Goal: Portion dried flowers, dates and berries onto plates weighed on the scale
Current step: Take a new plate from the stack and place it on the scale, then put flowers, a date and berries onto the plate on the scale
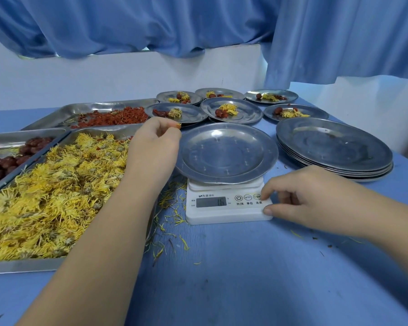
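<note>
Left grip pinches a small orange-red bit just over the rim of the empty round steel plate; plate sits on the white plastic scale, mid worktop; right grip clasps the scale's front-right corner btwn thumb & forefinger; rectangular steel tray w/ wispy yellow dried flowers at left edge; wrinkled dates & red berries behind it; stacked plates at right edge.
</note>
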{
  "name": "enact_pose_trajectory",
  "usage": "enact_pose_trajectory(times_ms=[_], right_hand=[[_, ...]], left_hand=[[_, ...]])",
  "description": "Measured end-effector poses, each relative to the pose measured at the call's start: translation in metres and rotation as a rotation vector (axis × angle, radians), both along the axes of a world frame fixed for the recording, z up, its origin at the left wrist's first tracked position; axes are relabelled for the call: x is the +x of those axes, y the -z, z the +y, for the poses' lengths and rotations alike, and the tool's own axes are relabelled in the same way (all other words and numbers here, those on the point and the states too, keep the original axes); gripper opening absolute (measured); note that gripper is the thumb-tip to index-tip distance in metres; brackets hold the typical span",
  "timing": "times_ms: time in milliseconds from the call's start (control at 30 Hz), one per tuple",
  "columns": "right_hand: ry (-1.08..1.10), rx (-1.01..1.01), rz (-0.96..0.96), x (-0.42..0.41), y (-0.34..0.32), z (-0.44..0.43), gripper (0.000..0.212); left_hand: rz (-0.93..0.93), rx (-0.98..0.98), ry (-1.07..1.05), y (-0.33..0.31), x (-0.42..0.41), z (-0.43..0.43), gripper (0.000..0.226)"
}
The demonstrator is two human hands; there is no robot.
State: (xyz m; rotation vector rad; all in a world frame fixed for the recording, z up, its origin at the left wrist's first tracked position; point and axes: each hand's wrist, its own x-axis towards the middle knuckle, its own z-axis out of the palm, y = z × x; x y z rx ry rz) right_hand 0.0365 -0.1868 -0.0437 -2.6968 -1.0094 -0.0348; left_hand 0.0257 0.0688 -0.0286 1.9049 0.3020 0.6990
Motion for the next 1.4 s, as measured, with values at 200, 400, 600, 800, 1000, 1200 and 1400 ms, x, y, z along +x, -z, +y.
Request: enact_pose_trajectory(times_ms=[200,400,600,800,1000,1200,1400], right_hand=[[0.018,-0.026,0.02,-0.002,0.001,0.002,0.031],[0.021,-0.072,0.027,-0.005,0.001,0.003,0.032],[0.077,-0.057,0.068,-0.008,0.003,0.007,0.034],[0.145,-0.181,-0.124,-0.018,0.005,0.019,0.038],[0.131,-0.114,-0.166,-0.022,0.006,0.023,0.037],[0.107,0.178,-0.096,-0.009,-0.001,0.009,0.016],[0.055,0.424,-0.263,-0.018,-0.01,0.022,0.019]], left_hand=[[-0.004,-0.012,0.002,0.0,0.0,-0.001,0.014],[-0.009,-0.002,0.009,0.001,0.001,-0.001,0.015],[-0.008,0.003,0.014,0.002,0.002,-0.001,0.013],[-0.012,-0.01,0.01,0.004,0.004,0.0,0.014],[-0.007,-0.004,0.02,0.005,0.003,0.0,0.015],[-0.016,-0.004,0.018,0.005,0.004,0.002,0.014],[-0.025,0.011,0.065,0.003,0.002,-0.002,0.016]])
